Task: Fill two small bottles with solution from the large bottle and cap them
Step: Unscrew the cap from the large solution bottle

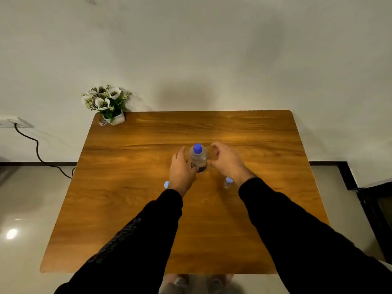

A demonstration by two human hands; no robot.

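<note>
A large clear bottle (198,159) with a blue cap and a dark label stands upright at the middle of the wooden table (148,209). My left hand (182,170) is at its left side, fingers touching the label. My right hand (226,161) hovers just right of it, fingers curled and apart, holding nothing. Two small clear bottles with light blue caps stand nearer to me: one (166,184) mostly hidden behind my left wrist, the other (228,183) beside my right wrist.
A white pot of artificial flowers (108,105) sits at the table's far left corner against the wall. A wall socket with a black cable (38,149) is at the left. A dark piece of furniture (377,204) stands to the right.
</note>
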